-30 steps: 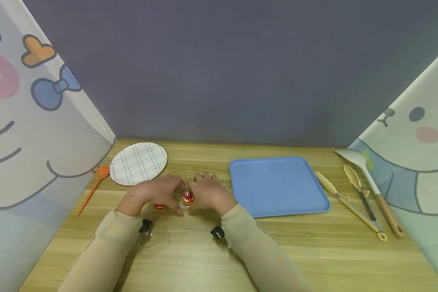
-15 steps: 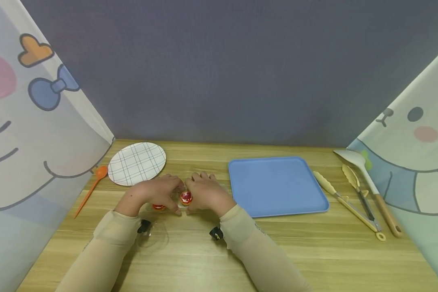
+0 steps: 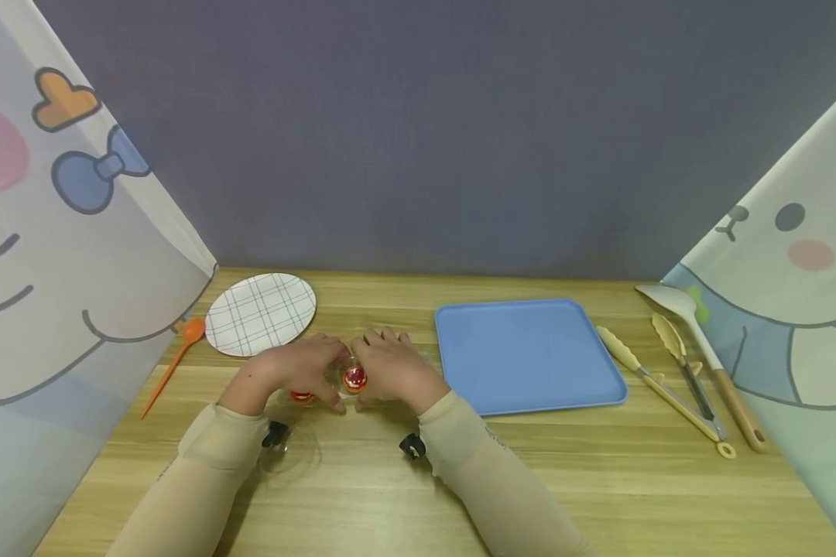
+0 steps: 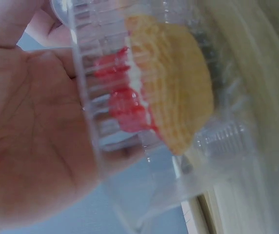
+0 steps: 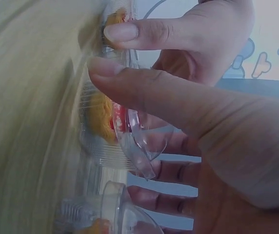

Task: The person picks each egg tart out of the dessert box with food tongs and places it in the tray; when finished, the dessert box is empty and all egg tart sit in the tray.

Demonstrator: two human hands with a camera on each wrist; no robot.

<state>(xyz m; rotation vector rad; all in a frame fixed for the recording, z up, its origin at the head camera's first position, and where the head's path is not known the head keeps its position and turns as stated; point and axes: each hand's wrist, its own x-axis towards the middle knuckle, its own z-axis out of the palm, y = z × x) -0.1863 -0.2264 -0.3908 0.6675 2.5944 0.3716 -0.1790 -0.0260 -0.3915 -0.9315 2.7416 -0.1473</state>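
Note:
Low over the table, my left hand point(image 3: 305, 367) and right hand point(image 3: 393, 367) grip clear plastic pastry packaging point(image 5: 108, 158) from both ends. Their thumbs lie on its near side, other fingers behind. Between the hands shows a red-topped pastry point(image 3: 354, 379); another red-topped pastry point(image 3: 303, 397) sits partly under my left hand. Through ribbed plastic point(image 4: 227, 136), the left wrist view shows a golden pastry point(image 4: 178, 83) with red pieces and white cream. Further golden filling point(image 5: 98, 226) appears under a domed cup at the bottom of the right wrist view. My hands hide much of the packaging.
A checked oval plate point(image 3: 261, 313) and an orange spoon point(image 3: 174, 367) lie at the left. Right of my hands is a blue tray point(image 3: 529, 356). Cream-tipped tongs point(image 3: 669, 394) and a white turner point(image 3: 704, 348) lie far right. A transparent round piece point(image 3: 292, 450) lies by my left wrist.
The head view has shifted very slightly. Both hands keep almost the same place and grip on the packaging, and the pastries stay between and beneath them.

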